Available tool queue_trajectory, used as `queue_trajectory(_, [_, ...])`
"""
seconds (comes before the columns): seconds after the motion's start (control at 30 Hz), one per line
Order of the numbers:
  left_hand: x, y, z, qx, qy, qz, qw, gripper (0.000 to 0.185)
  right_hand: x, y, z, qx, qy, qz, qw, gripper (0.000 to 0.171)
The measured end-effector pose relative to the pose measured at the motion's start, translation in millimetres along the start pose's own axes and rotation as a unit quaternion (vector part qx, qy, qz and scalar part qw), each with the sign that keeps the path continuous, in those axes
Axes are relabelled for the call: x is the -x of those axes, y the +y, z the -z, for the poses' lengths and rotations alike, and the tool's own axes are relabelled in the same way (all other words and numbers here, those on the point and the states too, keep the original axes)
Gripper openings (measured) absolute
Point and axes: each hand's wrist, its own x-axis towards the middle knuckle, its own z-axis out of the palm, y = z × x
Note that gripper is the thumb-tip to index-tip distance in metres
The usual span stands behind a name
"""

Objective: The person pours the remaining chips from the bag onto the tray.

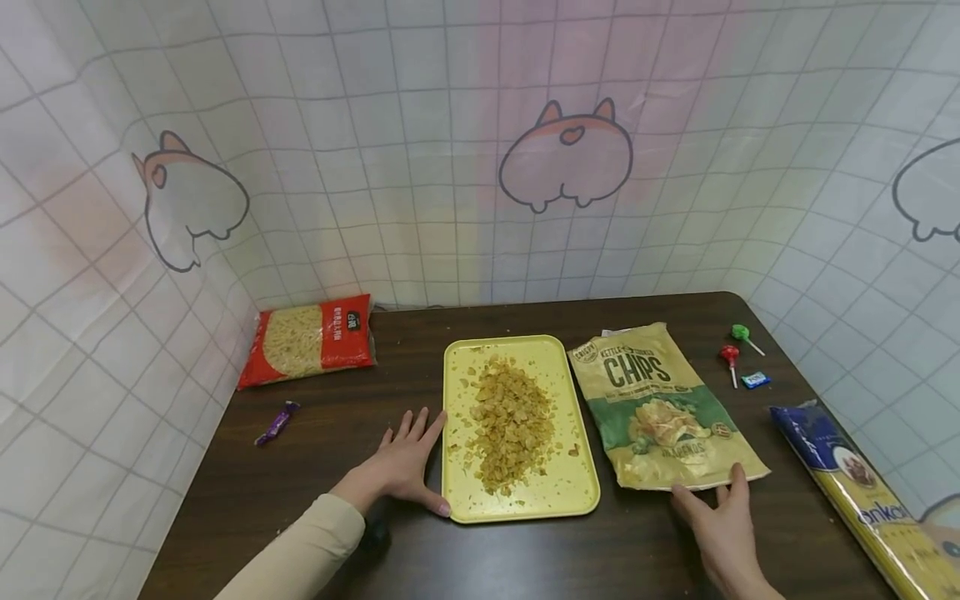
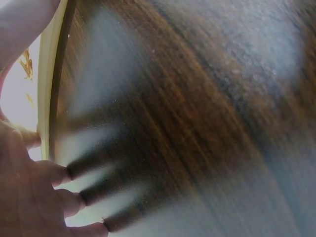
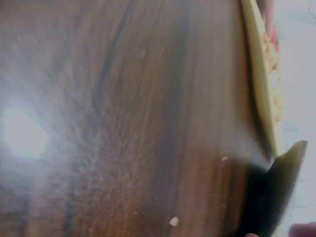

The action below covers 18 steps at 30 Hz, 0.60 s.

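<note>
A yellow tray [image 1: 581,492] lies on the dark table, with crushed chips [image 1: 510,421] heaped along its middle. At its left rim my left hand [image 1: 405,462] has its fingers spread, with thumb and forefinger touching the edge. To the right of the tray lies a green and gold chip bag [image 1: 667,408], flat and printed "CHIPS". My right hand [image 1: 722,533] touches the bag's near edge, with the forefinger on top and the thumb apart near the edge. Only fingertips [image 3: 302,230] appear in the right wrist view, beside the bag's raised edge [image 3: 289,173].
A red pasta bag [image 1: 307,342] and a purple-wrapped candy [image 1: 277,422] lie at the left. Green [image 1: 741,332] and red [image 1: 729,355] lollipops, a blue-wrapped candy [image 1: 755,380] and a long spaghetti pack [image 1: 862,500] are at the right. Patterned curtains [image 1: 420,167] surround the table.
</note>
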Motion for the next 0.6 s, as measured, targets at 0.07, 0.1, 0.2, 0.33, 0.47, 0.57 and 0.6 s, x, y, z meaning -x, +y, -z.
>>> queue_trajectory(0.07, [0.5,0.1,0.0,0.002,0.000,-0.001,1.0000,0.143,3.9,-1.3,4.2,-0.005,-0.029,-0.022,0.999,0.113])
queue_trajectory(0.1, [0.9,0.1,0.1,0.002,0.000,-0.001,1.0000,0.143,5.9,-2.1,5.8,-0.006,-0.042,-0.034,0.999,0.114])
queue_trajectory(0.2, [1.3,0.4,0.9,0.000,-0.001,0.000,1.0000,0.143,9.2,-2.9,9.0,-0.010,-0.062,-0.048,0.997,0.112])
queue_trajectory(0.33, [1.3,1.0,1.3,-0.003,-0.004,-0.002,1.0000,0.143,11.1,-4.9,14.4,-0.013,-0.076,-0.052,0.996,0.108])
queue_trajectory(0.47, [1.5,1.8,2.2,-0.002,-0.004,-0.002,1.0000,0.142,14.0,-10.6,20.3,-0.028,-0.103,-0.052,0.993,0.102])
queue_trajectory(0.57, [2.2,2.5,4.1,-0.001,-0.005,0.000,1.0000,0.142,17.4,-19.2,21.7,-0.010,-0.110,-0.033,0.993,0.093])
queue_trajectory(0.6, [2.4,2.7,4.8,-0.001,-0.005,0.000,1.0000,0.142,18.6,-22.7,21.4,0.010,-0.110,-0.022,0.994,0.089])
